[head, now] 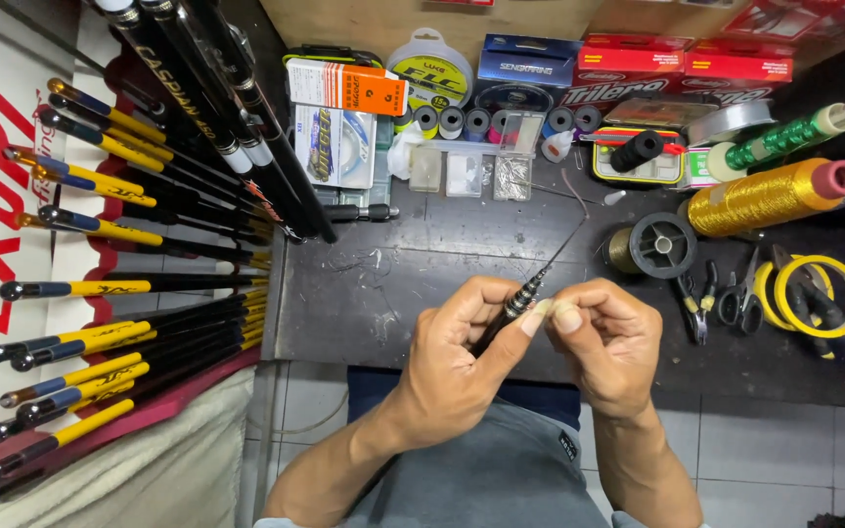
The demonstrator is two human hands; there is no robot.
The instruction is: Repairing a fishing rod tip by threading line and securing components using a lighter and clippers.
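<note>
My left hand [457, 357] grips a thin black fishing rod section [530, 286] near its end, thumb pressed along it. The slim tip [569, 235] points up and right over the dark workbench [442, 264]. My right hand [610, 337] is closed beside it, pinching something small and pale [545, 308] against the rod between thumb and forefinger. Both hands hover above the bench's near edge, touching each other at the fingertips.
Several black-and-yellow rods [129, 293] lie racked at the left. A black spool [662, 244], gold thread cone [770, 194], green thread cone [794, 137], pliers and scissors [735, 293], a yellow tape ring [819, 293], line boxes [628, 68] and small spools [462, 122] crowd the bench's back and right.
</note>
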